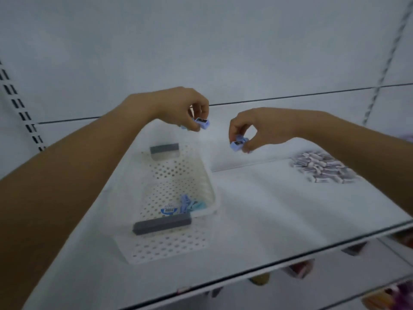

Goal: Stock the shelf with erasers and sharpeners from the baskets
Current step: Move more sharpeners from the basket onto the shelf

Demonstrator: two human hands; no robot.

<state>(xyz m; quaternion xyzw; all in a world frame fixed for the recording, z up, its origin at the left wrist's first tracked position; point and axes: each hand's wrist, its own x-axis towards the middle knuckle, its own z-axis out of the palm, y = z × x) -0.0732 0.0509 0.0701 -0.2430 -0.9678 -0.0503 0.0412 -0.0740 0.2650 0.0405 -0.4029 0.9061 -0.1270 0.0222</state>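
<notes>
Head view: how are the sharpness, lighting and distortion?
Head view: soft all over, dim bluish light; eraser pile smeared; the sharpeners pinched by left hand and right hand read only as blue blocks; wide-angle lens leans the shelf uprights.

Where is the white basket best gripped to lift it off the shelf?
Probably by the near grey handle and the far grey handle, one per short end, coming from above. Both bars look thicker and firmer than the thin perforated walls of the basket.

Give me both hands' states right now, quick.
Left hand: pinching a blue sharpener above the basket.
Right hand: pinching blue sharpeners above the shelf.
</notes>
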